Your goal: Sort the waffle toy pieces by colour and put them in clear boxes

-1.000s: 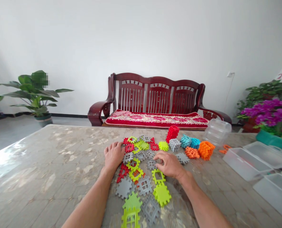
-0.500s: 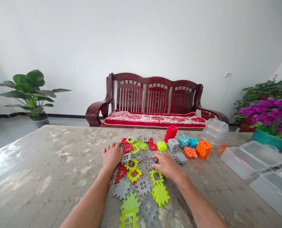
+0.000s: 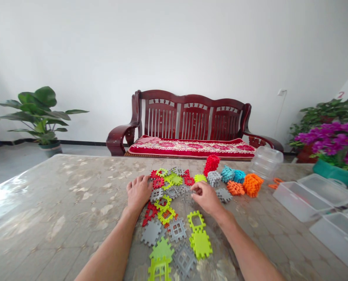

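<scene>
My left hand (image 3: 139, 192) lies flat, palm down, at the left edge of the spread plastic pieces, its fingers extended and no piece visible in it. On the right, my right hand (image 3: 205, 197) has its fingers bent together over a gray window piece (image 3: 187, 194); what sits between the fingertips is hidden. Yellow-green pieces (image 3: 201, 244), a plain gray piece (image 3: 152, 232) and red pieces (image 3: 150, 213) lie nearer to me. A yellow-green stack (image 3: 200, 178) is just behind my right hand, beside a gray stack (image 3: 214, 178).
Red (image 3: 212, 164), blue (image 3: 227, 173) and orange (image 3: 252, 185) stacks stand at the back right of the table (image 3: 74, 203). Clear boxes (image 3: 301, 199) and a clear container (image 3: 266, 162) are farther right, near purple flowers (image 3: 334, 140). A wooden bench (image 3: 194, 121) stands behind.
My right hand has shifted slightly up and its fingers are more curled. The yellow-green pieces in front of it have moved slightly right. My left hand stays put.
</scene>
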A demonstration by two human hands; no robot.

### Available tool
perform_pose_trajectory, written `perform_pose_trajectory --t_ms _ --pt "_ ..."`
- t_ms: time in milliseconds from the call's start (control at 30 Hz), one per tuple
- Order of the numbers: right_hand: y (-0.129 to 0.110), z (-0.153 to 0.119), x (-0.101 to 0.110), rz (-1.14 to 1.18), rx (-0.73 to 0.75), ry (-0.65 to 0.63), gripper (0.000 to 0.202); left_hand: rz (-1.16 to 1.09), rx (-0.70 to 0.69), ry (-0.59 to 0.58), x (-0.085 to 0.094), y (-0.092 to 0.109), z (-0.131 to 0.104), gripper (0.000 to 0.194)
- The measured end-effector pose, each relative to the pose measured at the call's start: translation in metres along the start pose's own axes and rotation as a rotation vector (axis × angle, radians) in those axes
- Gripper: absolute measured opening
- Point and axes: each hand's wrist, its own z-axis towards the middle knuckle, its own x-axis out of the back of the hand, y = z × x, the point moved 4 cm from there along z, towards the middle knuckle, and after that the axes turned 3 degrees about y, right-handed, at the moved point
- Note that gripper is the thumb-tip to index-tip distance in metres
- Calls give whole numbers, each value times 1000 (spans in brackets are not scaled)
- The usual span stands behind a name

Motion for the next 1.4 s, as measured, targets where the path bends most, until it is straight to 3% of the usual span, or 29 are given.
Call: perform_pose_trajectory --t_ms 67,133,300,567,933,1100,1233,1400 --pt "1 2 5 25 25 126 14 -1 1 -2 0 0 0 42" --pt "2 1 7 10 65 172 18 4 -1 -7 1 0 0 43" --pt "6 -5 2 -117 146 30 43 15 0 -8 1 0 0 43" --pt "2 -5 3 -224 129 -38 44 11 4 -15 2 1 -1 43" --pt "17 0 -1 239 -33 -124 33 8 10 -12 1 1 0 42" --pt "4 -5 -1 131 -22 -236 40 13 4 -11 2 2 -1 43" --pt "-8 -7 2 -60 70 -204 39 11 -2 -12 1 1 0 42" --pt "-15 -6 6 -104 123 -105 34 0 -2 -4 1 0 -1 42"
